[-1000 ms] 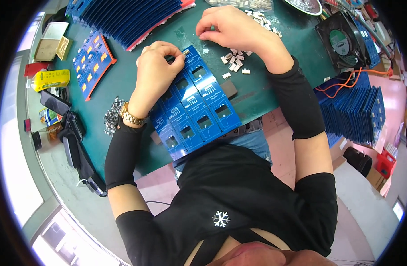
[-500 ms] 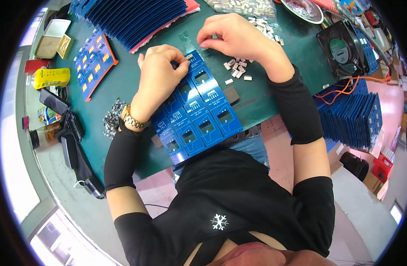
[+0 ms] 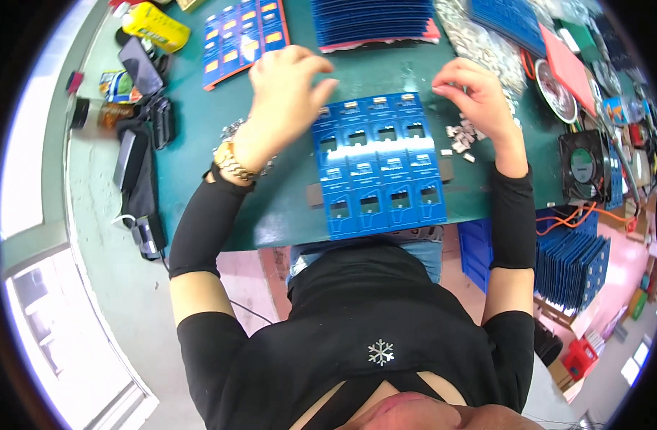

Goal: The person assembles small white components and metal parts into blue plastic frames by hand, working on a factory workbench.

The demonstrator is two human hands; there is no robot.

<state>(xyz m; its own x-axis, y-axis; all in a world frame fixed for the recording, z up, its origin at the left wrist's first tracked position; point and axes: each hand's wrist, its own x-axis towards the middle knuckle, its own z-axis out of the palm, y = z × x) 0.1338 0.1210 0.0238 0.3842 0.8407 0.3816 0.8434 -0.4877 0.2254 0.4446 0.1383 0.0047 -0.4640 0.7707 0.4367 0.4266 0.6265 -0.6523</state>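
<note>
A blue circuit board panel (image 3: 382,174) with rows of cut-out windows lies at the table's near edge. Small pale connectors (image 3: 379,104) sit along its far row. My left hand (image 3: 285,89) hovers by the panel's far left corner, thumb and forefinger apart with nothing visible between them. Beyond the far right corner is my right hand (image 3: 475,93), its thumb and fingertips closed together; anything pinched there is too small to make out. Loose white connectors (image 3: 463,133) are scattered just below that hand. Small metallic parts (image 3: 233,131) lie in a heap beside my left wrist.
Upright blue boards (image 3: 371,25) stand in a row at the back, beside a populated panel in an orange frame (image 3: 244,39). A bag of connectors (image 3: 479,46) lies back right. A black fan (image 3: 585,166) and orange cable (image 3: 576,217) are at right, a yellow bottle (image 3: 156,27) far left.
My left hand has come off the panel and its fingers have spread. The panel now lies straighter before me. My right hand stays pinched near the loose connectors. The whole view has turned.
</note>
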